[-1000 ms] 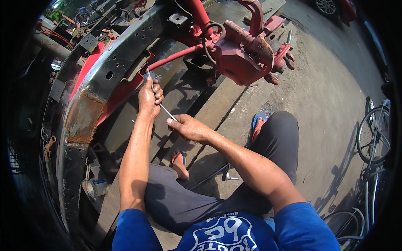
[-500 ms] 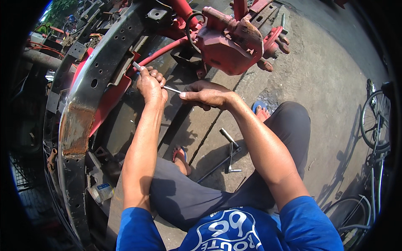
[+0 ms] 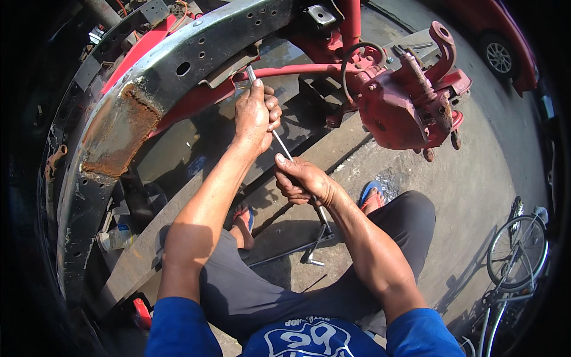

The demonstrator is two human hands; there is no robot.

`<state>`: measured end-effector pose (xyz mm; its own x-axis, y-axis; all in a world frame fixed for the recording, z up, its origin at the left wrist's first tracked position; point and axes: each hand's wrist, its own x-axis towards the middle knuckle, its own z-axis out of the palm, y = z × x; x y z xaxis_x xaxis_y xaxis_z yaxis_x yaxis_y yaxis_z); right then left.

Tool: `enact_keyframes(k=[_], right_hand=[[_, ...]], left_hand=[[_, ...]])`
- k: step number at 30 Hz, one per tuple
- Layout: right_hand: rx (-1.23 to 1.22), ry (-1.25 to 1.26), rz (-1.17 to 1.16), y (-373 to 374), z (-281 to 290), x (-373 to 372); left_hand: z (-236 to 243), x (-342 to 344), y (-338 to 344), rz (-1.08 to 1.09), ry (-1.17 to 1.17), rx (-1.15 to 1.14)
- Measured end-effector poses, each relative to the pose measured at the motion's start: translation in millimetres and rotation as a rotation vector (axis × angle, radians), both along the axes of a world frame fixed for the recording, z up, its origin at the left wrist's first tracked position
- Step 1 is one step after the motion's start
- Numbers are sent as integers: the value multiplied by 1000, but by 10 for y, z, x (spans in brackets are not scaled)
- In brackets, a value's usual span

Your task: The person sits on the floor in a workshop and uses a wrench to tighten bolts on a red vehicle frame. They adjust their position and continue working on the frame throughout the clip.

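My left hand (image 3: 256, 116) is closed round a long thin steel tool (image 3: 282, 143), whose upper end reaches a bracket (image 3: 229, 71) under the black frame rail (image 3: 202, 53). My right hand (image 3: 300, 178) grips the same tool lower down, thumb along the shaft. A red tube (image 3: 297, 69) runs behind the tool's upper end to a red hub assembly (image 3: 398, 110) at the upper right. Whether the tool is engaged on a fastener is too small to tell.
A rusty plate (image 3: 113, 134) is on the rail. Steel tools (image 3: 315, 253) lie on the floor between my sandalled feet, beside a long plank (image 3: 137, 268). Bicycles (image 3: 514, 253) stand at the right, a red car (image 3: 505, 41) at the back right, a container (image 3: 116, 238) at lower left.
The view has shifted, so rail and hub sit further right. The tool points more steeply than half a second ago, and my right hand is further down it, away from my left.
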<state>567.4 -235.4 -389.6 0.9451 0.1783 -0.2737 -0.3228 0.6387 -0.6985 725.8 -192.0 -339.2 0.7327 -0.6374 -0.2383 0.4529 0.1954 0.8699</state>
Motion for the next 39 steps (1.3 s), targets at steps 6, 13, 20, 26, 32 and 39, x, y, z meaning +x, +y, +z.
enact_keyframes(k=[6,13,20,26,32,39], right_hand=[[6,114,-231,313,119,25],[0,109,-519,1375,52,742],[-231,37,-467,1246,28,699],[-321,-7,-209,818,119,268],[-555,-64,-281,74,19,-167],[-639,-35,-275,-545,58,-284]], left_hand=[[101,74,73,-44,67,-10],[190,634,591,-288,-65,180],[145,601,576,-271,-67,177],[55,461,489,-192,-12,265],[-155,175,16,16,-23,8],[-190,-70,-344,233,-54,-21]])
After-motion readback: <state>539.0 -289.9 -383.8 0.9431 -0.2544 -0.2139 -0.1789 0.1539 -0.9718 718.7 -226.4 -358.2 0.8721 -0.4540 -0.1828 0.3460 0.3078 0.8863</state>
